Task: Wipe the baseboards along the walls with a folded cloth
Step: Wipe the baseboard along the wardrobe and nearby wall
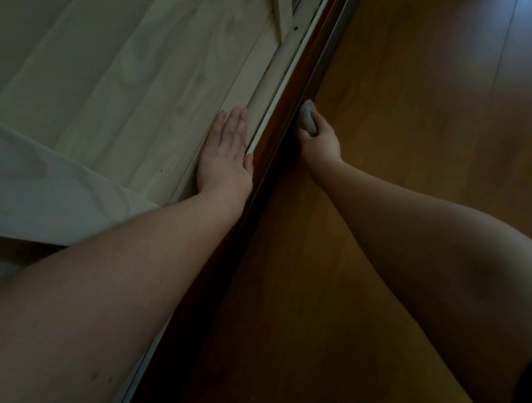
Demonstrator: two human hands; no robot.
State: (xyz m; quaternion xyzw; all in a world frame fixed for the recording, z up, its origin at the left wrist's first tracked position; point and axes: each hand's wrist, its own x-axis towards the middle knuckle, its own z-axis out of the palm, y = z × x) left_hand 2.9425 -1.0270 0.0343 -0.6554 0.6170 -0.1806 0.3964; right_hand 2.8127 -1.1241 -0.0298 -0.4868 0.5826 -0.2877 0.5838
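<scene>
A dark reddish-brown baseboard [308, 59] runs diagonally from the top centre down to the bottom left, between a pale wood-grain wall panel and the floor. My right hand [322, 140] grips a small folded grey cloth [307, 117] and holds it against the baseboard's face near the floor. My left hand [230, 154] lies flat with straight fingers on the pale panel, just above the baseboard's top edge. Both forearms are bare and reach forward from the bottom of the view.
The orange-brown wooden floor [442, 124] spreads to the right, with a bright reflection at the top right. A pale sheet or curtain [35, 187] hangs over the panel at the left. Light wooden slats [281, 0] cross at the top centre.
</scene>
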